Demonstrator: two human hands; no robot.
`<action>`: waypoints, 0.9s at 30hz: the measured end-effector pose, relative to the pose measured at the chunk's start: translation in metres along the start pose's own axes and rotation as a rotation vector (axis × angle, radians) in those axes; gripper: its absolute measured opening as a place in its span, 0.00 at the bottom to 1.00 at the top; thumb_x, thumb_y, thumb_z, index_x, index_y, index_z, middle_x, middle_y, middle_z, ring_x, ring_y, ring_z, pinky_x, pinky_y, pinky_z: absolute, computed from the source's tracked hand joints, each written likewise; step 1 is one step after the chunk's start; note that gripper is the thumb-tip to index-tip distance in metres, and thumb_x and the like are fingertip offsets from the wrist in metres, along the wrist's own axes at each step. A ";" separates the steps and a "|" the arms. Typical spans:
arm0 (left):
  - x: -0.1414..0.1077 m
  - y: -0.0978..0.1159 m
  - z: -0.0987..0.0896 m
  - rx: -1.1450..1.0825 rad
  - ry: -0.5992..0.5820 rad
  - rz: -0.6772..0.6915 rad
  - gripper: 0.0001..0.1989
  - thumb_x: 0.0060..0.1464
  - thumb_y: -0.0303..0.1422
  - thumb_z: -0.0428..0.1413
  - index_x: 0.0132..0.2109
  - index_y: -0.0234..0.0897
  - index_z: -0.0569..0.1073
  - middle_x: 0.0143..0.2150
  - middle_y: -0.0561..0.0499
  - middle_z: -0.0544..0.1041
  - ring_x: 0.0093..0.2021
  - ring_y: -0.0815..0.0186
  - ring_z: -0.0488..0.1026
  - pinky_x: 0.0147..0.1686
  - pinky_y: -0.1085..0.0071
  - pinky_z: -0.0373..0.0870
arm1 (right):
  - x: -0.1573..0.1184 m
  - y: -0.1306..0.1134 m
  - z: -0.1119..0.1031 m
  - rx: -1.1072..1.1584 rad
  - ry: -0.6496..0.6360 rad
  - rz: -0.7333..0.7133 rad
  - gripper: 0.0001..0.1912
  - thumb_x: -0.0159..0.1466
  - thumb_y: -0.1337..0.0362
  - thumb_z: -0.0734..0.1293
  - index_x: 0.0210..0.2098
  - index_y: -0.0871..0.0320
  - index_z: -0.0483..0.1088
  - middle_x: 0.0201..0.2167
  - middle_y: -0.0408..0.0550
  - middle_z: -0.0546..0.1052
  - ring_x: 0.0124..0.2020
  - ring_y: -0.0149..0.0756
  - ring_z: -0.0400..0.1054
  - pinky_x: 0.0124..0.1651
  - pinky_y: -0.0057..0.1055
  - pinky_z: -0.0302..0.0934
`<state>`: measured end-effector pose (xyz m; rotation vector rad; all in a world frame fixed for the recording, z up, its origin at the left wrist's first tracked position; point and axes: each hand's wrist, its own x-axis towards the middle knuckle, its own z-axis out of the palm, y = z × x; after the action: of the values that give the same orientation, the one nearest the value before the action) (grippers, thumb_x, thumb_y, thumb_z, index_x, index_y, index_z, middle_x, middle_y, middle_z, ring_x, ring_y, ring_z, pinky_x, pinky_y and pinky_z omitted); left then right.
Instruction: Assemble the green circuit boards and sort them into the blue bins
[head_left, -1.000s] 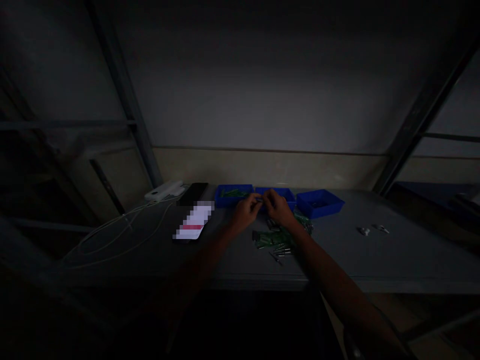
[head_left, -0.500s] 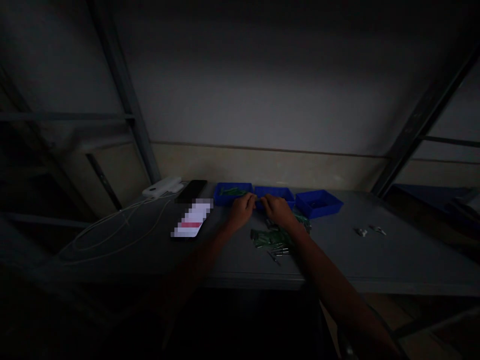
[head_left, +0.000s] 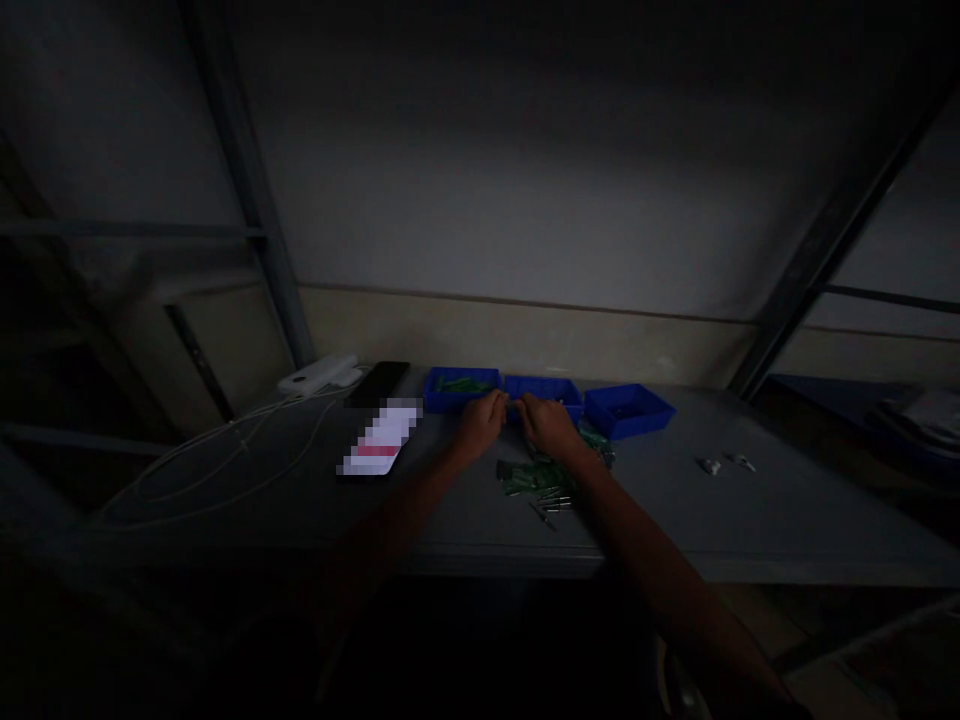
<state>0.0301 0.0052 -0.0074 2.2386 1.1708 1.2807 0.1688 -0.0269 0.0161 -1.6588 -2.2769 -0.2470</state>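
Observation:
My left hand and my right hand are both closed, fingertips nearly meeting in front of the blue trays. Something small is pinched between them, too dark and small to name. Behind my left hand, the left blue tray holds green pieces. The middle blue tray is partly hidden by my right hand. Below my right hand lie green packets beside several thin metal pins. More green packets sit partly under my right wrist.
A right blue tray stands at the back. Two small whitish pieces lie to its right. On the left are a lit phone, a dark phone, a white device and looping white cables. Metal posts flank the grey table.
The view has shifted slightly, so the trays and small items at right appear a little further left. My hands keep the same pinched pose close together.

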 end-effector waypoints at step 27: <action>0.002 0.006 -0.011 0.036 -0.096 0.047 0.15 0.59 0.34 0.39 0.27 0.37 0.63 0.22 0.53 0.67 0.25 0.70 0.65 0.29 0.75 0.60 | 0.000 0.003 0.003 0.038 0.116 -0.025 0.19 0.68 0.59 0.50 0.37 0.59 0.69 0.33 0.53 0.78 0.34 0.37 0.72 0.34 0.27 0.55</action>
<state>0.0246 0.0024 0.0033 2.3392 1.1215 1.1638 0.1713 -0.0249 0.0133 -1.5565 -2.2046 -0.2958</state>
